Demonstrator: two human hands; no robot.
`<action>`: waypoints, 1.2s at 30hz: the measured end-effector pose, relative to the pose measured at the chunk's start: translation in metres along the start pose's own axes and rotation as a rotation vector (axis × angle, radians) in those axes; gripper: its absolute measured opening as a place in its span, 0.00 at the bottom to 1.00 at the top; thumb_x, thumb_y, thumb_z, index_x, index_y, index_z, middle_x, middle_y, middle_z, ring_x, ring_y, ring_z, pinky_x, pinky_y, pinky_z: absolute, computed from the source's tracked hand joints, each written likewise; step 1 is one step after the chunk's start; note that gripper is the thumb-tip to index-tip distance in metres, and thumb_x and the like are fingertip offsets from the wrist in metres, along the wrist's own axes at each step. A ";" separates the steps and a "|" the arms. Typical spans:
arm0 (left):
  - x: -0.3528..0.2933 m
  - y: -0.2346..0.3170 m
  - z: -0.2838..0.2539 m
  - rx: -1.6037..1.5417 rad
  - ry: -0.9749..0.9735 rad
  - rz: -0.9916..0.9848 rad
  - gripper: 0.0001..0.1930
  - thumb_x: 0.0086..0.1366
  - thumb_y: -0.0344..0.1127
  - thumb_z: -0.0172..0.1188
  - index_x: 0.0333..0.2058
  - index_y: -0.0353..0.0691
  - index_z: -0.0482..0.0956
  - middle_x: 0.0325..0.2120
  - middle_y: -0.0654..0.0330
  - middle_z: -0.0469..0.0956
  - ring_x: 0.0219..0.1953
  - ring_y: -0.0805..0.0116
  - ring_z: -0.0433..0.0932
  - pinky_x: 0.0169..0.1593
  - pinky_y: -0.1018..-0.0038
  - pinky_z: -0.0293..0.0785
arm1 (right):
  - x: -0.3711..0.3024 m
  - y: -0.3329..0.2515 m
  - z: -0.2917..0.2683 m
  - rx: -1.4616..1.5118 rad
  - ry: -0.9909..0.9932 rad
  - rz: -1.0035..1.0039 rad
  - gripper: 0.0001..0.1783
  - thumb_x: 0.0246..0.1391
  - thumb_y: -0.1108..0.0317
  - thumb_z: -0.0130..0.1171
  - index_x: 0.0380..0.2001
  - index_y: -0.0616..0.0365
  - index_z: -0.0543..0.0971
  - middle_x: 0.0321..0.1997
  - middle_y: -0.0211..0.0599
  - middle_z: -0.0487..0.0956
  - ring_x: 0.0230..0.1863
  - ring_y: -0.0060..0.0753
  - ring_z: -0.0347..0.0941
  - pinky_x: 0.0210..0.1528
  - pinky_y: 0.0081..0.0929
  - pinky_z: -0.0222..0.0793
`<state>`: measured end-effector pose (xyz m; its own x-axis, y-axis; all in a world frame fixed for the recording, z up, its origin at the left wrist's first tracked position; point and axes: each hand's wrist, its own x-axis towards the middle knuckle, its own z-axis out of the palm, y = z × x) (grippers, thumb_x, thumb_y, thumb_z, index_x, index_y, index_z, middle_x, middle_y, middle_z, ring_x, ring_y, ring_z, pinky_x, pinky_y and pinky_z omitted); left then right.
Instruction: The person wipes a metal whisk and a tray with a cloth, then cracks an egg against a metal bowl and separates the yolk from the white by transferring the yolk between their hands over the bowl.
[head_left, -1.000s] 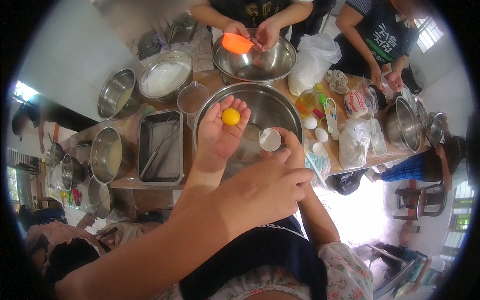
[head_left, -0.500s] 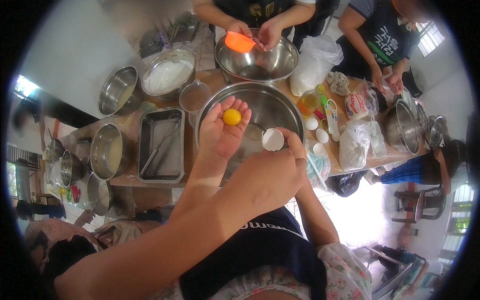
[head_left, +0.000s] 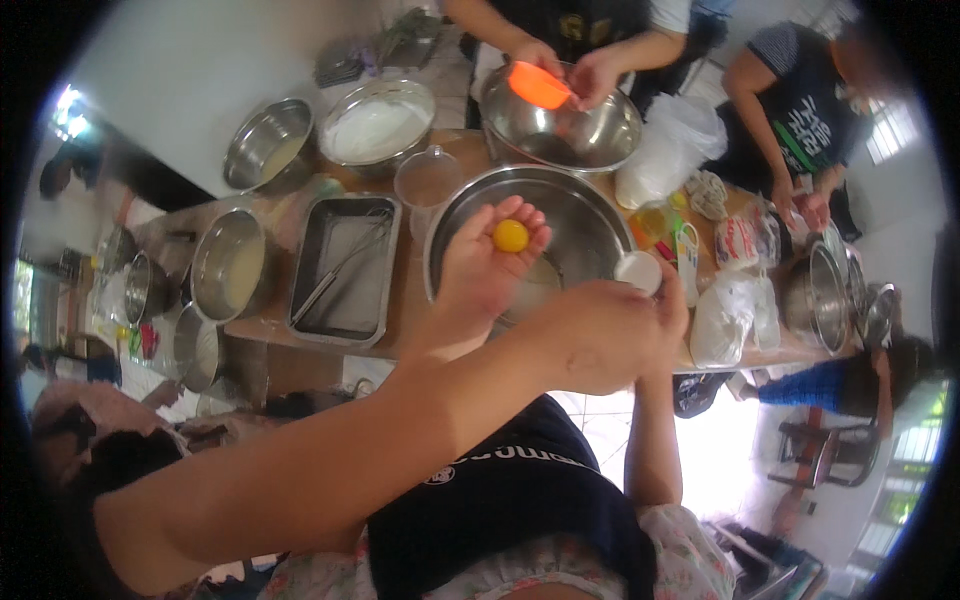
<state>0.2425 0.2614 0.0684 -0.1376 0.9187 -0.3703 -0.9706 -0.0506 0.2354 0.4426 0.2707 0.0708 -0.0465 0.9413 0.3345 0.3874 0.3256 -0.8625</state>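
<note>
An egg yolk [head_left: 511, 236] rests on the upturned palm of my left hand [head_left: 478, 270], fingers loosely cupped, above a large steel bowl [head_left: 590, 232]. To its right, the fingers of my right hand [head_left: 674, 300] grip a white eggshell piece [head_left: 638, 272] over the bowl's right rim. A bare forearm [head_left: 340, 460] reaches in from the lower left, crossing in front of my left arm and covering part of my right hand; whose it is I cannot tell. Some clear liquid lies in the bowl.
Opposite, a person holds an orange scoop [head_left: 540, 86] over another steel bowl [head_left: 610, 130]. At left are a rectangular pan [head_left: 300, 290] with a whisk [head_left: 345, 265], a clear jug [head_left: 427, 178] and several bowls. White bags [head_left: 722, 315] and an oil bottle [head_left: 650, 222] stand at right.
The scene has shifted rightward in view. My right hand and the eggshell have moved right, away from the yolk, and the shell has turned. The yolk stays in my left palm.
</note>
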 end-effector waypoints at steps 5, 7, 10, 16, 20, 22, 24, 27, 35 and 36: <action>-0.002 -0.017 0.010 -0.026 -0.003 -0.072 0.11 0.64 0.40 0.43 0.33 0.39 0.70 0.32 0.60 0.72 0.34 0.66 0.72 0.41 0.67 0.70 | 0.031 0.003 -0.030 0.018 0.104 -0.069 0.24 0.42 0.76 0.57 0.46 0.65 0.66 0.40 0.39 0.73 0.42 0.30 0.69 0.44 0.24 0.65; -0.003 -0.018 0.005 -0.040 0.011 -0.082 0.11 0.64 0.40 0.43 0.32 0.39 0.70 0.31 0.60 0.72 0.34 0.66 0.72 0.41 0.68 0.70 | 0.051 -0.029 -0.024 0.363 0.186 0.011 0.23 0.43 0.80 0.55 0.46 0.66 0.65 0.40 0.39 0.73 0.42 0.28 0.70 0.44 0.20 0.65; 0.006 -0.026 -0.004 -0.057 -0.005 -0.095 0.11 0.64 0.40 0.43 0.32 0.40 0.70 0.31 0.60 0.72 0.34 0.67 0.72 0.41 0.68 0.70 | 0.063 -0.073 -0.007 0.353 0.024 0.021 0.23 0.41 0.79 0.56 0.45 0.66 0.67 0.40 0.37 0.73 0.42 0.27 0.69 0.44 0.21 0.65; 0.017 -0.036 -0.042 -0.077 -0.233 0.098 0.15 0.60 0.40 0.51 0.40 0.34 0.70 0.34 0.54 0.73 0.39 0.61 0.72 0.45 0.65 0.71 | 0.030 -0.136 0.098 0.178 -0.984 -0.428 0.28 0.32 0.70 0.63 0.42 0.62 0.70 0.37 0.35 0.73 0.39 0.26 0.70 0.44 0.23 0.64; 0.018 -0.034 -0.033 -0.090 -0.123 -0.045 0.15 0.60 0.40 0.52 0.39 0.34 0.71 0.37 0.55 0.73 0.43 0.62 0.72 0.47 0.66 0.71 | 0.020 -0.145 0.102 0.252 -1.081 -0.409 0.28 0.31 0.69 0.64 0.42 0.62 0.71 0.37 0.34 0.74 0.39 0.26 0.70 0.44 0.24 0.64; 0.003 -0.036 -0.030 -0.064 -0.227 0.085 0.15 0.61 0.41 0.50 0.38 0.34 0.72 0.37 0.55 0.73 0.43 0.62 0.72 0.46 0.66 0.71 | 0.025 -0.135 0.084 0.283 -0.930 -0.352 0.30 0.31 0.69 0.65 0.43 0.62 0.70 0.39 0.33 0.73 0.41 0.25 0.69 0.46 0.22 0.62; 0.004 -0.032 -0.037 -0.077 -0.338 0.145 0.14 0.62 0.40 0.47 0.38 0.36 0.72 0.37 0.56 0.73 0.43 0.65 0.72 0.46 0.68 0.70 | 0.028 -0.127 0.063 0.335 -0.895 -0.224 0.31 0.31 0.70 0.65 0.44 0.63 0.69 0.40 0.33 0.72 0.42 0.24 0.68 0.47 0.22 0.61; 0.008 -0.023 -0.022 -0.006 0.030 -0.031 0.14 0.64 0.39 0.42 0.37 0.35 0.71 0.33 0.56 0.73 0.38 0.64 0.72 0.45 0.67 0.70 | 0.029 -0.104 0.030 0.433 -0.776 -0.013 0.31 0.32 0.74 0.64 0.45 0.65 0.68 0.42 0.33 0.72 0.45 0.25 0.67 0.49 0.22 0.60; 0.003 -0.024 -0.016 -0.040 -0.008 -0.106 0.15 0.65 0.39 0.40 0.36 0.34 0.71 0.33 0.54 0.72 0.39 0.61 0.71 0.46 0.64 0.69 | -0.003 -0.050 -0.018 0.596 -0.384 0.227 0.31 0.33 0.76 0.64 0.46 0.66 0.66 0.41 0.34 0.72 0.43 0.25 0.68 0.48 0.22 0.60; 0.003 -0.024 -0.016 -0.036 -0.009 -0.116 0.15 0.65 0.39 0.40 0.36 0.34 0.71 0.33 0.54 0.72 0.39 0.61 0.71 0.46 0.64 0.69 | -0.006 -0.048 -0.020 0.629 -0.332 0.244 0.30 0.34 0.75 0.64 0.46 0.65 0.66 0.41 0.34 0.72 0.43 0.25 0.68 0.47 0.22 0.60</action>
<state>0.2624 0.2593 0.0476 -0.0225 0.9227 -0.3849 -0.9864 0.0422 0.1588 0.4429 0.2481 0.1177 -0.3407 0.9383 0.0598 -0.1724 0.0002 -0.9850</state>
